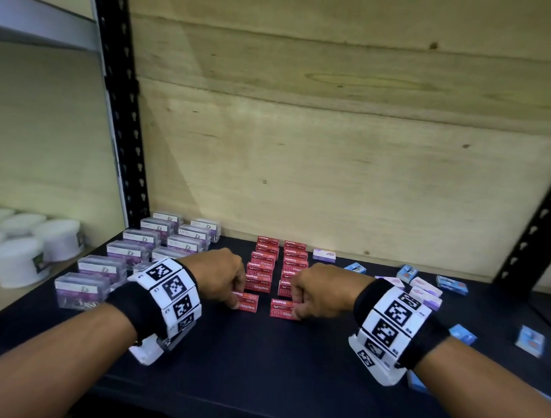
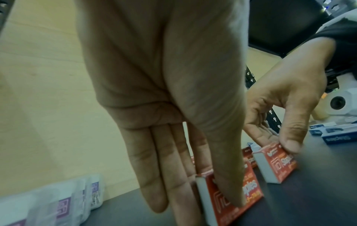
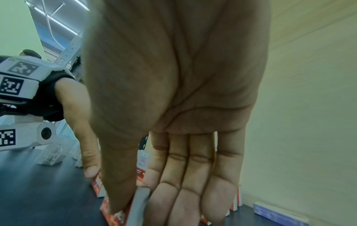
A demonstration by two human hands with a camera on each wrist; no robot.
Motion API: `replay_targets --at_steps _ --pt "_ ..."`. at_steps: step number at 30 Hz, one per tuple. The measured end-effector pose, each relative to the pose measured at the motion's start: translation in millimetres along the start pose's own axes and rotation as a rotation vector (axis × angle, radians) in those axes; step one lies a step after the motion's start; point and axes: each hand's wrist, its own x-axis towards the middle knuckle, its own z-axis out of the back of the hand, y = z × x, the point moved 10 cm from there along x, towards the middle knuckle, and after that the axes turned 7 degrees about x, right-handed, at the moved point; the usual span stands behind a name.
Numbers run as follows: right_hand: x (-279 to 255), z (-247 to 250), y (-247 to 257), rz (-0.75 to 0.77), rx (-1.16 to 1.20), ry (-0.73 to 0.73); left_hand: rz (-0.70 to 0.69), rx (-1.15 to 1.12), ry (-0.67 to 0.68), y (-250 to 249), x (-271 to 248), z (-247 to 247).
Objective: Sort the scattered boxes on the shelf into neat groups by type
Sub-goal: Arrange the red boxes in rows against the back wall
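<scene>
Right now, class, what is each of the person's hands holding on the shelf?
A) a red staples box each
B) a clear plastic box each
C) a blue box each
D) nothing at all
A: the left hand and the right hand each pinch a red staples box at the near end of the two red rows.

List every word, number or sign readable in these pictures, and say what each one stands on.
"Staples": red cardboard box pinched by the left hand.
"Staples", upside down: red cardboard box pinched by the right hand.
"Staples", upside down: dark blue box.
Square black-and-white coded markers, no words: white wristbands.
Clear plastic boxes, pale pink boxes: print too blurred.
</scene>
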Motion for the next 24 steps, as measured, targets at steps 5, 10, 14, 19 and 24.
replay_targets --at_steps 5,10,14,19,24 --pt "0 1 -5 -0.011 0.004 -0.011 -0.007 -0.003 -0.007 0 3 1" --pt "0 0 -6 -0.008 0.02 -0.002 -0.004 0.009 -0.016 -1 5 1" --pt "-1 -2 -8 -0.008 0.034 0.006 0.008 0.003 -0.021 -1 4 1" --pt "-12 11 -22 -0.033 0.065 -0.006 0.016 0.002 -0.026 1 -3 17" --pt "-34 43 -72 -0.158 0.049 -0.051 -0.019 0.061 -0.114 -22 -1 60"
